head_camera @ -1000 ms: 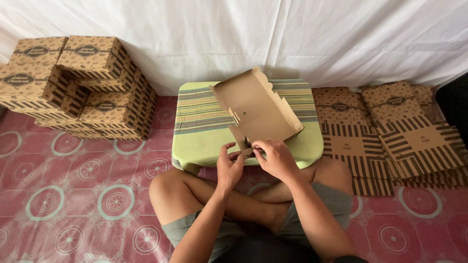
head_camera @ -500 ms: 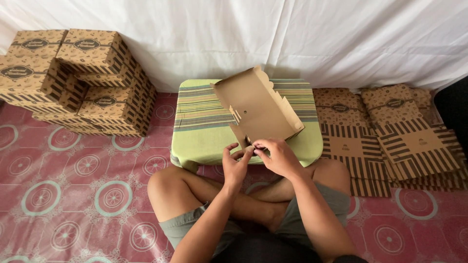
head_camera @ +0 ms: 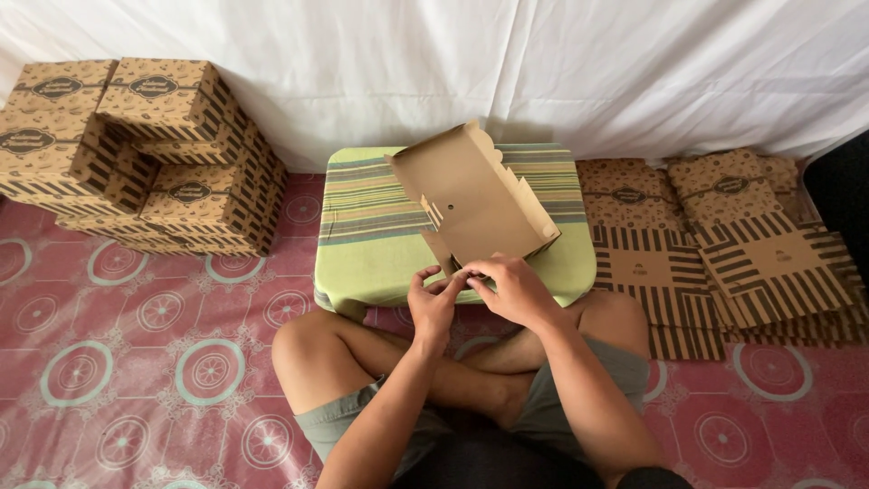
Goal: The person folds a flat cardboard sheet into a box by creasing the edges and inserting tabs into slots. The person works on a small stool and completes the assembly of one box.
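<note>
A person sits cross-legged on a red patterned floor mat (head_camera: 163, 362), working a partly folded cardboard box (head_camera: 475, 204) on a low table covered by a green striped cloth (head_camera: 371, 226). The box, plain brown inside, rests on the table's near half, its open panels tilted up and away toward 12 o'clock, its near edge at the table's front rim, where both hands meet.

The left hand (head_camera: 433, 303) comes up from 6 o'clock with fingers curled and pressed close together, the tips touching the box's lower flap. The right hand (head_camera: 511, 288) lies just beside it at 3 o'clock, fingers bent over the same edge; it appears to pinch a small tab, though the contact itself is hidden behind the knuckles, so the exact grip cannot be told.

The sheet looks light and thin, stiff along its panels yet quick to bend at the scored creases (and likely to crumple or tear at the narrow tabs if forced). By this judgement it is best held at the flap edges near a fold, with fingertips only, while the table bears the rest.

At 10 o'clock stands a pile of finished boxes (head_camera: 136, 145), printed and striped; at 3 o'clock lie flat unfolded blanks (head_camera: 724, 244). A white sheet (head_camera: 543, 54) hangs behind.
</note>
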